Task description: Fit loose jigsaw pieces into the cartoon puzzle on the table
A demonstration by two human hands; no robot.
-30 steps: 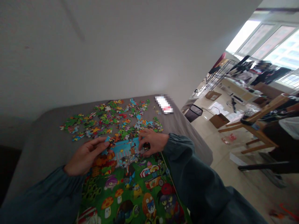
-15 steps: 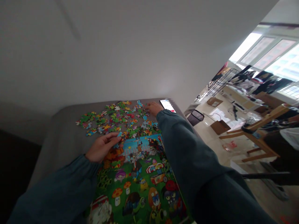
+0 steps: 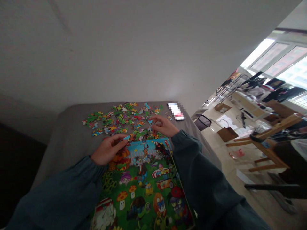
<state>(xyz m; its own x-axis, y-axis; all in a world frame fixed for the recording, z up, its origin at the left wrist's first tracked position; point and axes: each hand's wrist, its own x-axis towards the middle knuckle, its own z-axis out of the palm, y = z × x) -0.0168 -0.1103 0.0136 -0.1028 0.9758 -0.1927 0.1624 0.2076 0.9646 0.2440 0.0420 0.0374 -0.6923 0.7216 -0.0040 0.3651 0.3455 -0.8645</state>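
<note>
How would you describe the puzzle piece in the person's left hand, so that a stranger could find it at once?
Start at the grey table, where a colourful assembled puzzle lies in front of the person. At its far left corner, the left hand pinches a small light-blue piece between its fingertips. Unlike the loose pieces scattered flat beyond it, this one is lifted off the table.

Our left hand (image 3: pixel 108 151) pinches a blue piece (image 3: pixel 126 137) at the puzzle (image 3: pixel 144 185); our right hand (image 3: pixel 163 125) lifts another piece (image 3: pixel 150 121).
</note>
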